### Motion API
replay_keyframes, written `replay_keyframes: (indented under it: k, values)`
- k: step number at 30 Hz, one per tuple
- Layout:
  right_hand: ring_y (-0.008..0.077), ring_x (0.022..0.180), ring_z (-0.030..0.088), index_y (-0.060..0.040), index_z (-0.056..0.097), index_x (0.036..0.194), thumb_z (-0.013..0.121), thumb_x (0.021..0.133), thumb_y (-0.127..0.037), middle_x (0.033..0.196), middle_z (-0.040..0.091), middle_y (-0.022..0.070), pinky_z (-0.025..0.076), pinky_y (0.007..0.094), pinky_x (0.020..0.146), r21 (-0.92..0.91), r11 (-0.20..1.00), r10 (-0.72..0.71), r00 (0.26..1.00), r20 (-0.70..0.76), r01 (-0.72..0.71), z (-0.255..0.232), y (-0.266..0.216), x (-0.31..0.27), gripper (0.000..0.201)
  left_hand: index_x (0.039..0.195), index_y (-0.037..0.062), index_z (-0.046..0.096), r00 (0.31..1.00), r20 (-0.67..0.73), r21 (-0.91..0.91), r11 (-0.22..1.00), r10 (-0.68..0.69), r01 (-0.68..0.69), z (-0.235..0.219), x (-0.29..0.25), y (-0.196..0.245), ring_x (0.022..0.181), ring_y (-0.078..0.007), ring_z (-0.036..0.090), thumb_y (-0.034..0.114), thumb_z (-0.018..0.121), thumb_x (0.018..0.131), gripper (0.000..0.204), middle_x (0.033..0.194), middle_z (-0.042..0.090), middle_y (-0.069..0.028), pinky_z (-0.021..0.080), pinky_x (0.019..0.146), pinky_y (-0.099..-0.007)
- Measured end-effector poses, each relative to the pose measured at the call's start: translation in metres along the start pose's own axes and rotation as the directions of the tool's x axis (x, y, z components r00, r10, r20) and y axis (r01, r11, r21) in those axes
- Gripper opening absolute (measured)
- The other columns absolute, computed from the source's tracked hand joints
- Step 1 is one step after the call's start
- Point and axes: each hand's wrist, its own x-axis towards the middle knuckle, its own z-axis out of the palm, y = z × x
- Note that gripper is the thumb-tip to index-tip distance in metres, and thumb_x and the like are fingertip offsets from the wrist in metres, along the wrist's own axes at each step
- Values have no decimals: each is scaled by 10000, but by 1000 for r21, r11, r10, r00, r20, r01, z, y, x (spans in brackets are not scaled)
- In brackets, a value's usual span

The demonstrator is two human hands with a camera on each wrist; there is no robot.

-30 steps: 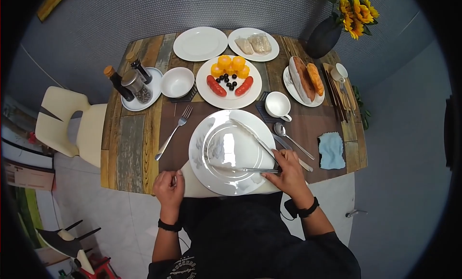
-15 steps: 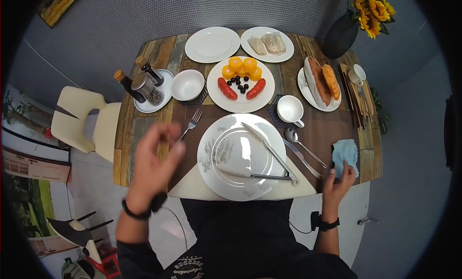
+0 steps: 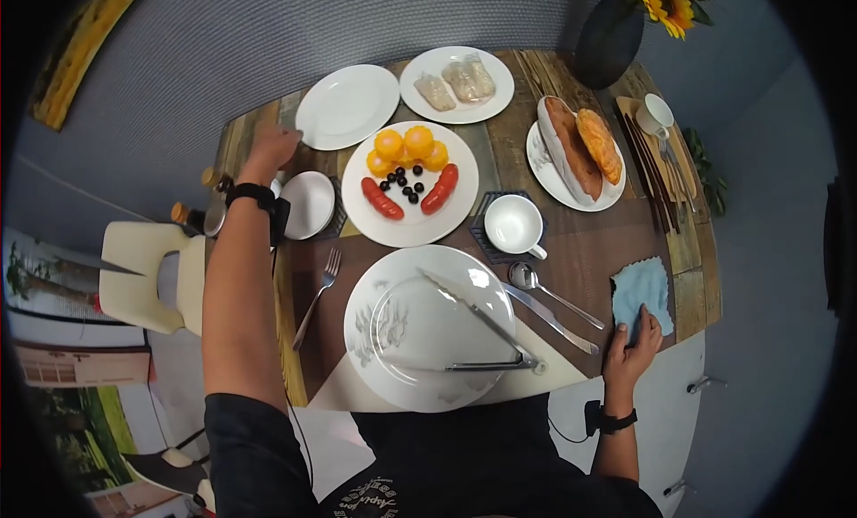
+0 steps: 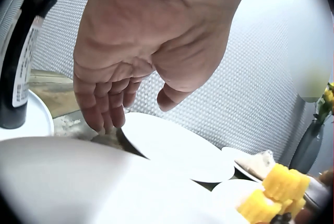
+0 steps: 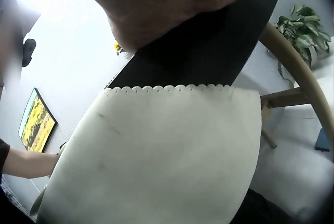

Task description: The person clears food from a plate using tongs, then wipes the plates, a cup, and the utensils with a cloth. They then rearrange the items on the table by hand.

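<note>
My left hand (image 3: 272, 152) is stretched out to the back left of the table, fingertips right at the left rim of a white oval plate (image 3: 346, 107). In the left wrist view its fingers (image 4: 102, 104) point down, fairly straight, with the thumb apart from them and nothing gripped. My right hand (image 3: 632, 350) rests at the front right edge, fingertips touching a light blue cloth (image 3: 641, 286). Metal tongs (image 3: 500, 326) lie spread on the large patterned plate (image 3: 375, 375) in front of me.
Near my left forearm stand a white bowl (image 3: 308, 205) and partly hidden condiment bottles (image 3: 187, 216). A plate of corn (image 3: 390, 144) and sausages (image 3: 382, 199) sits mid-table. A cup (image 3: 513, 223), fork (image 3: 317, 299), knife (image 3: 553, 320), spoon (image 3: 558, 296) and bread plate (image 3: 555, 179) surround the setting.
My right hand has left the tongs on the large plate and moved right to the cloth. My left hand has risen from the front edge and reached forward to the oval plate.
</note>
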Motion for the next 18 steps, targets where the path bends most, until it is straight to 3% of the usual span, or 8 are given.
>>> replay_keyframes:
  k: [1,2,5,9,12,14,18]
  values:
    - [369,1115,522,19,585,1365,640,916,-123,1214,571,198,401,453,1014,6,1000,-13,1000,7,13,0,-1,1,474,973,16,661,1000,-19,-5,1000,-21,21,5,14,-8,601,-166,576,299,654,945,284,740,611,-54,479,524,-341]
    - [369,1115,522,19,585,1365,640,916,-123,1214,571,198,401,453,1014,-3,1000,0,1000,9,0,-1,-2,1,474,973,16,661,1000,-5,2,1000,-17,17,7,20,-9,601,-166,576,299,654,945,284,740,611,-54,479,524,-341]
    - [367,1144,510,17,579,1375,603,927,-135,1210,562,199,380,443,1039,-16,999,42,998,49,-41,-2,-3,2,474,960,19,684,982,47,-155,970,-184,189,13,29,-9,630,-177,618,303,665,953,285,812,665,-60,526,559,-330]
    - [360,1111,511,16,584,1373,618,899,-107,1194,562,192,385,442,1022,-12,1000,21,999,37,-20,0,-3,3,492,998,13,687,970,71,-206,948,-233,243,18,28,1,669,-172,644,299,668,956,290,856,690,-64,530,579,-300]
    - [352,1085,515,14,590,1367,636,872,-86,1180,567,187,390,443,1008,-5,1000,9,1000,20,-9,1,-5,3,507,1038,15,687,969,101,-167,956,-227,242,23,50,-17,723,-171,671,289,662,965,285,908,709,-74,537,590,-283]
    - [352,1086,514,12,592,1364,637,863,-81,1183,568,186,391,443,1007,2,1000,15,1000,14,-15,0,-6,3,512,1144,16,658,963,143,-422,866,-227,266,27,58,-21,823,-190,696,281,611,996,307,1003,708,-83,573,625,-296]
    - [359,1082,516,12,601,1344,640,835,-73,1182,571,189,398,445,1004,2,1000,21,1000,7,-21,0,-6,3,518,1252,21,605,967,106,-568,785,-230,248,25,43,4,909,-217,702,252,538,1025,331,1096,693,-86,615,686,-314]
